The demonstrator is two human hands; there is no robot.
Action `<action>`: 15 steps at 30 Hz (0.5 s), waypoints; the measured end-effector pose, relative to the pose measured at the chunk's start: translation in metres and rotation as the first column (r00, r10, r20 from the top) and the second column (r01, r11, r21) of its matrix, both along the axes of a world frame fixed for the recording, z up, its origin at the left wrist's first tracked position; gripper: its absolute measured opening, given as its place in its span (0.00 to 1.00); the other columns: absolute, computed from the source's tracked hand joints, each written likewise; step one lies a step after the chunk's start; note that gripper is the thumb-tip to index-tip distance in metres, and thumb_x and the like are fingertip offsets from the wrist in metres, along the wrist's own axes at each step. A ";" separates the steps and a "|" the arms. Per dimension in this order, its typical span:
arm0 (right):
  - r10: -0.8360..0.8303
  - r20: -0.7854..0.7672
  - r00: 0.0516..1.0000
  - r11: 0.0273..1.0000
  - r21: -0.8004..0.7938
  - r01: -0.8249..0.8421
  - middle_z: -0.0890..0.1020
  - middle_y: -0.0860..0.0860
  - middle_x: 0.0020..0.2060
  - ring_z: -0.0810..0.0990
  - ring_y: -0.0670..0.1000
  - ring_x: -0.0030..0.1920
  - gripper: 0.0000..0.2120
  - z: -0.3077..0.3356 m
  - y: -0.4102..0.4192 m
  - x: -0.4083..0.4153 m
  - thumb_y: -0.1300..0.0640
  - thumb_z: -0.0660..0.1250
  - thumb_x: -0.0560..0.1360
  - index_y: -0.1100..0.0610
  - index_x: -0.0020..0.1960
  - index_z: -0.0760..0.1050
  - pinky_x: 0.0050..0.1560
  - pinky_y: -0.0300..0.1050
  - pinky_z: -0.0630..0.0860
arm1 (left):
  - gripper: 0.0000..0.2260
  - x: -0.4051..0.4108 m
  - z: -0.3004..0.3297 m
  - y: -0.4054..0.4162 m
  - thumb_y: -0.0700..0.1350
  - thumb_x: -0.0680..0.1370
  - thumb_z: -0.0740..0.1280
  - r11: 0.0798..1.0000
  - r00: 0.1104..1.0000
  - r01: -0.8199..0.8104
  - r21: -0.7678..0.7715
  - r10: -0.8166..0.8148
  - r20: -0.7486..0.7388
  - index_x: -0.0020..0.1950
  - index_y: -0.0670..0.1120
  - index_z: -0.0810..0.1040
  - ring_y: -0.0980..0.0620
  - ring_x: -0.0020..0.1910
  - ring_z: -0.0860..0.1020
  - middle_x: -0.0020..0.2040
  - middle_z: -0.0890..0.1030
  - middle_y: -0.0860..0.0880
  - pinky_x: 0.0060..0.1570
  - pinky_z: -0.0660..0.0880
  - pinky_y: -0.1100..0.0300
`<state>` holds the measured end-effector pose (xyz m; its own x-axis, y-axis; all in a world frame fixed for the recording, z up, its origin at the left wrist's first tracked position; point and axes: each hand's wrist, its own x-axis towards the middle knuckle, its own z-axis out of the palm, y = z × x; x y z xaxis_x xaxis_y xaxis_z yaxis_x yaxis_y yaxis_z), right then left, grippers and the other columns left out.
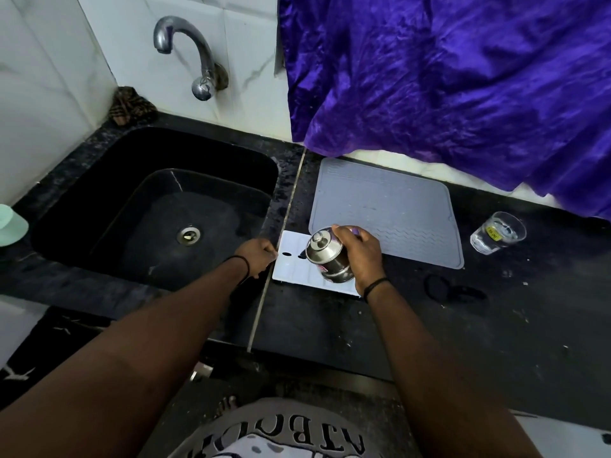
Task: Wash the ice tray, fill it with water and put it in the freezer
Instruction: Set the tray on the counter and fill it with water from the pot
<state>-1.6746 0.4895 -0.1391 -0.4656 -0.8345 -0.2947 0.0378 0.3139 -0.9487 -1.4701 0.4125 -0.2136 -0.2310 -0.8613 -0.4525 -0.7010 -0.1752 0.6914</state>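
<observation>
Tipping the steel pot (329, 256) gripped in the right hand (362, 256) over the ice tray (292, 269), whose edge the left hand (259, 259) pinches, could flood the bench (413, 322).

The shirt (291, 434) at the near edge bears large letters, upside down, partly "ATBO"; the glass's (498, 232) yellow sticker (492, 232) is too small to read.

Two bare forearms, no sleeves in view, extend from the bottom of the frame. A thin black band circles the wrist of the left hand (256, 257), and a matching thin black band rings the wrist of the right hand (362, 256). Below, a grey shirt carries large dark block lettering, seemingly "BO" among partly hidden characters.
</observation>
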 end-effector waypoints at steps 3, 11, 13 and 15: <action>0.012 -0.035 0.999 1.000 0.008 -0.012 0.85 0.50 0.37 0.82 0.51 0.41 0.07 -0.002 0.000 0.004 0.48 0.75 0.67 0.52 0.37 0.82 0.46 0.47 0.80 | 0.09 0.000 0.001 0.002 0.46 0.77 0.65 1.000 1.000 0.009 -0.013 -0.009 0.008 0.37 0.47 0.74 0.49 0.32 0.75 0.33 0.75 0.47 0.24 0.72 0.62; 0.047 -0.131 0.990 0.999 0.010 -0.047 0.85 0.44 0.34 0.81 0.39 0.33 0.14 -0.002 0.001 0.014 0.37 0.72 0.60 0.45 0.39 0.82 0.32 0.33 0.74 | 0.11 0.001 0.003 0.007 0.45 0.77 0.66 1.000 1.000 0.008 -0.028 -0.008 0.014 0.34 0.48 0.72 0.48 0.34 0.76 0.33 0.75 0.49 0.27 0.74 0.61; 0.046 -0.144 0.989 0.999 0.017 -0.044 0.85 0.44 0.34 0.81 0.40 0.34 0.14 -0.003 0.001 0.016 0.37 0.72 0.61 0.44 0.40 0.82 0.34 0.35 0.74 | 0.11 0.001 0.003 0.007 0.45 0.77 0.66 0.999 1.000 0.011 -0.030 -0.010 0.021 0.34 0.48 0.71 0.47 0.34 0.76 0.32 0.75 0.48 0.28 0.75 0.60; 0.048 -0.152 0.987 0.999 0.019 -0.045 0.85 0.43 0.35 0.82 0.41 0.34 0.14 -0.004 0.001 0.016 0.37 0.72 0.61 0.44 0.41 0.82 0.36 0.37 0.75 | 0.11 0.001 0.004 0.008 0.45 0.77 0.65 0.999 0.999 0.018 -0.037 -0.017 0.028 0.34 0.48 0.72 0.47 0.34 0.76 0.32 0.75 0.48 0.31 0.77 0.57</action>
